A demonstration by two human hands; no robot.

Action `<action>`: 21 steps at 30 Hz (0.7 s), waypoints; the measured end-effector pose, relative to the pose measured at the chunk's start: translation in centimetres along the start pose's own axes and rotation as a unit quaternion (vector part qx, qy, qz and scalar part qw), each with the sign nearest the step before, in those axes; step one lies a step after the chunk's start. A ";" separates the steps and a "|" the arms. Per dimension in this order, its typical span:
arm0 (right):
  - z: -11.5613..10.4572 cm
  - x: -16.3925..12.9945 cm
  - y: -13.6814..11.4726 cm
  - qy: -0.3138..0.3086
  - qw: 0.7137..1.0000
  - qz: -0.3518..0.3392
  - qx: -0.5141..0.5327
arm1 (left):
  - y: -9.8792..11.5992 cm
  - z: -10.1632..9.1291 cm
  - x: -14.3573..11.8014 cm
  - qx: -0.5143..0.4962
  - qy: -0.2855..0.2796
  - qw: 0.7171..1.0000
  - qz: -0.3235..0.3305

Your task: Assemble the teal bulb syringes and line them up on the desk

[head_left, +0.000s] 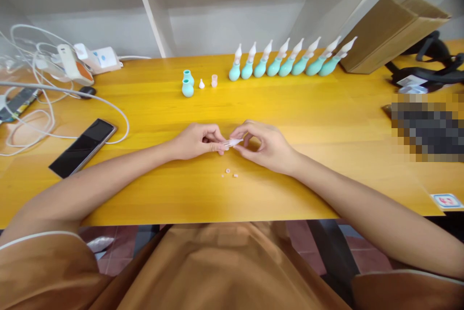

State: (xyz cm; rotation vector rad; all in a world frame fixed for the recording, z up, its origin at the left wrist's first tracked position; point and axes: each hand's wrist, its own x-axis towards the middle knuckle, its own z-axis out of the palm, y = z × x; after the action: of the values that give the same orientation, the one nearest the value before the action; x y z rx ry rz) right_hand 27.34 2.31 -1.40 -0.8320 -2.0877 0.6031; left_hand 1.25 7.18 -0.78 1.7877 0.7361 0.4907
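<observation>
Above the middle of the wooden table, my left hand point(201, 141) pinches a small clear plastic tube point(227, 145) between thumb and fingers. My right hand point(271, 148) is curled, its thumb and index finger closed around a whitish nozzle tip point(237, 141) that meets the tube end to end. Just below the hands lie a tiny ring point(227, 170) and a couple of other small pinkish pieces point(235, 175). Farther back are two teal rubber bulbs point(187, 88), a small white cone-shaped tip point(202, 84) and a pinkish clear cup point(214, 81).
Several teal bulb aspirators point(273, 66) with white tips stand in a row at the back. A phone point(83, 148), white cables point(50, 116) and chargers point(105, 60) lie left. A cardboard box point(395, 29) and black object point(431, 70) are back right, near a sticker point(447, 200).
</observation>
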 end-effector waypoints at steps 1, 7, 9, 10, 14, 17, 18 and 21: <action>0.0 0.0 0.1 -0.001 1.000 0.002 0.000 | 0.0 0.0 0.0 0.002 0.000 1.000 0.000; 0.1 -0.2 0.5 -0.005 1.000 0.008 0.001 | -0.2 -0.1 0.0 0.029 0.002 1.000 0.007; 0.2 -0.2 0.5 -0.005 1.000 0.009 -0.003 | -0.2 -0.1 -0.1 0.040 0.003 0.999 0.006; 0.2 -0.2 0.5 -0.004 1.000 0.010 -0.004 | -0.2 -0.2 -0.1 0.043 0.003 0.999 0.006; 0.4 -0.3 0.3 0.005 1.000 0.023 0.002 | -0.3 -0.2 -0.1 0.054 0.007 0.998 0.005; 0.5 -0.3 0.2 0.014 0.999 0.039 0.010 | -0.3 -0.2 -0.1 0.048 0.011 0.999 0.003; 0.6 -0.3 0.2 0.015 0.999 0.045 0.013 | -0.3 -0.2 -0.1 0.043 0.011 0.999 0.002; 0.7 -0.3 0.3 0.020 0.998 0.058 0.025 | -0.4 -0.2 -0.1 0.031 0.010 0.999 0.000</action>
State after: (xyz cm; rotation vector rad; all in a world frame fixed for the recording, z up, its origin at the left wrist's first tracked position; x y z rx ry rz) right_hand 27.01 2.18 -2.15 -0.9324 -1.9906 0.6925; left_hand 1.00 7.34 -1.07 1.8420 0.7725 0.4913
